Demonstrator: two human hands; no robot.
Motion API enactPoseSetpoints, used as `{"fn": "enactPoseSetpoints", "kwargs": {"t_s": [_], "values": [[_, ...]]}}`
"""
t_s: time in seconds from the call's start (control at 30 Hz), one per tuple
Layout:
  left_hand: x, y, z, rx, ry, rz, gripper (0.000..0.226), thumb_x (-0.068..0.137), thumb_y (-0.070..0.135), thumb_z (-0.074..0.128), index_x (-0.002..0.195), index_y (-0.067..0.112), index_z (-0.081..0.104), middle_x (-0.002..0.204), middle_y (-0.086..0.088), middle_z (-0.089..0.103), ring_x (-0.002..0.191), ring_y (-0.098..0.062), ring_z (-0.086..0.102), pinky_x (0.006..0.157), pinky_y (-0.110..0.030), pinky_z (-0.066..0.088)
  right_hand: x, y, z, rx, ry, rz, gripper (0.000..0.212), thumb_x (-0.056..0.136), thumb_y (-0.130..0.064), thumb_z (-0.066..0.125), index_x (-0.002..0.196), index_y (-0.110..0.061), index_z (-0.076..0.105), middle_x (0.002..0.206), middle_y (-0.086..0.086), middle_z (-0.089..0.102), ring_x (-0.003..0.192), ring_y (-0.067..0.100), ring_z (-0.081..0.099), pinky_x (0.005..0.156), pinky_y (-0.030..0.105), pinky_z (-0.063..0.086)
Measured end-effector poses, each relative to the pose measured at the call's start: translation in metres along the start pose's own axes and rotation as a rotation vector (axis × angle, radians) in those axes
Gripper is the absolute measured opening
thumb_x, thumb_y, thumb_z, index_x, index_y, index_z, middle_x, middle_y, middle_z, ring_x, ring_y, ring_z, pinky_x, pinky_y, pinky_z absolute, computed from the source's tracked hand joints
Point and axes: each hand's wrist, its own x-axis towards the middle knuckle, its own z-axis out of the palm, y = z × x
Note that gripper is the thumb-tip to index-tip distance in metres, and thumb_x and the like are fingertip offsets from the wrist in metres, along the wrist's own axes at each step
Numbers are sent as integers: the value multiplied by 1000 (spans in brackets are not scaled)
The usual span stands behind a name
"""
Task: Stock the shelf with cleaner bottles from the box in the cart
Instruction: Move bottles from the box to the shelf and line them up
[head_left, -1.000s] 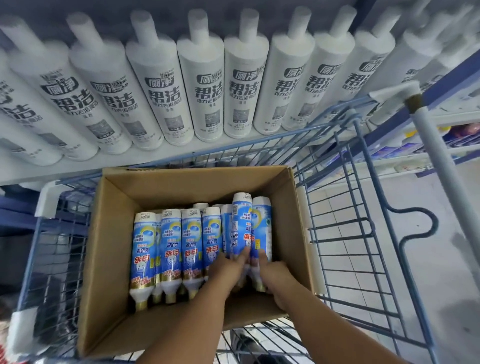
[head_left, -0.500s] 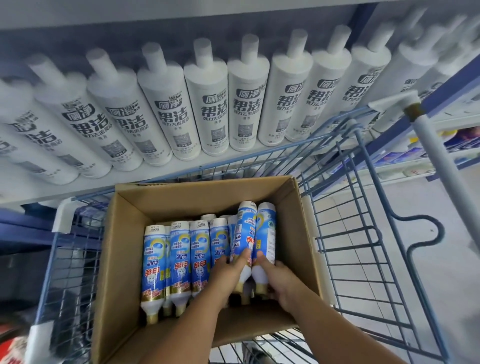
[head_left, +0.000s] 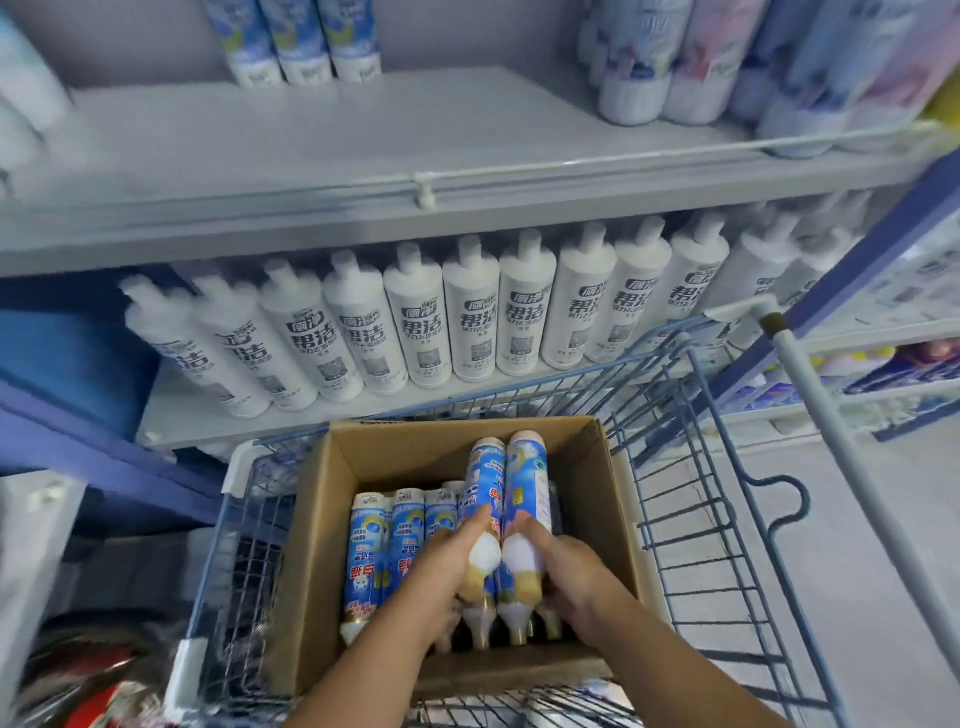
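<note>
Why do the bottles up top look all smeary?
Head view: the pastel bottles on the upper shelf are motion-blurred, as are the left edges; the white bottles with dark lettering fan outward from wide-angle distortion; the blue-labelled bottles in the cardboard box stay sharper.

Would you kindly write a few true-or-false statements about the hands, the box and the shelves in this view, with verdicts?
1. Each hand holds one blue bottle. True: the left hand grips the left bottle, the right hand the right bottle.
2. The cardboard box sits on the floor. False: it sits in the wire cart.
3. White bottles line the lower shelf. True.
4. The box holds no other bottles. False: more blue bottles lie at its left.
5. The upper shelf is packed full. False: its middle is bare.
</note>
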Motion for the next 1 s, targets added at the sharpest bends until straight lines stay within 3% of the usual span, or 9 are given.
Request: {"fn": "enactPoseSetpoints", "kwargs": {"t_s": [0.07, 0.17, 0.27, 0.37, 0.57, 0.77, 0.87, 0.93, 1.0], "values": [[-22, 6, -11, -77, -1, 59, 67, 70, 76, 70, 112, 24, 67, 103, -4, 77, 91, -26, 75, 81, -46, 61, -25, -11, 9, -25, -45, -46, 53, 87, -50, 70, 117, -5, 70, 104, 15, 77, 98, 33, 74, 88, 47, 60], [-53, 11, -28, -201, -2, 144, 82, 54, 77, 80, 116, 25, 67, 106, -5, 77, 93, -27, 76, 81, -50, 61, -62, -32, 24, -54, -113, -123, 47, 90, -48, 67, 116, -8, 71, 104, 13, 77, 97, 30, 75, 79, 39, 60], [-92, 25, -42, -276, 6, 248, 74, 57, 72, 80, 112, 24, 67, 103, -4, 78, 95, -25, 76, 84, -53, 60, -103, -58, 40, -78, -169, -211, 50, 88, -48, 68, 115, -6, 71, 104, 14, 77, 95, 29, 75, 74, 35, 58], [-112, 48, -56, -398, 87, 359, 100, 40, 75, 87, 118, 16, 69, 90, -1, 79, 84, -19, 77, 76, -42, 62, -141, -86, 58, -120, -188, -311, 51, 86, -52, 67, 111, -7, 74, 100, 13, 78, 91, 27, 75, 74, 33, 57], [-210, 93, -74, -396, 44, 593, 60, 70, 60, 81, 110, 16, 69, 99, -13, 78, 94, -33, 75, 92, -55, 57, -196, -134, 87, -152, -208, -455, 47, 89, -50, 66, 106, -7, 75, 100, 16, 78, 102, 37, 72, 95, 51, 53], [-261, 143, -93, -283, 75, 767, 73, 62, 69, 72, 115, 20, 68, 102, -4, 78, 95, -24, 75, 91, -53, 58, -225, -177, 111, -154, -244, -555, 48, 88, -53, 66, 108, -11, 75, 98, 10, 79, 93, 27, 75, 82, 41, 56], [-264, 164, -100, -280, 84, 761, 56, 78, 62, 72, 113, 19, 69, 96, -4, 79, 83, -21, 76, 73, -40, 62, -227, -197, 122, -156, -260, -570, 48, 88, -54, 65, 107, -11, 75, 96, 9, 79, 80, 21, 73, 74, 36, 57], [-264, 179, -104, -316, 69, 751, 45, 86, 56, 67, 106, 16, 72, 85, -3, 78, 60, -13, 70, 53, -26, 51, -225, -209, 130, -149, -253, -549, 52, 85, -58, 67, 107, -12, 75, 88, 6, 76, 73, 20, 66, 67, 30, 52], [-261, 192, -110, -325, 53, 724, 45, 87, 56, 65, 101, 14, 75, 74, -1, 74, 46, -9, 60, 48, -22, 42, -218, -219, 137, -130, -256, -526, 52, 83, -60, 68, 106, -14, 76, 82, 6, 70, 71, 20, 59, 66, 29, 48]]}}
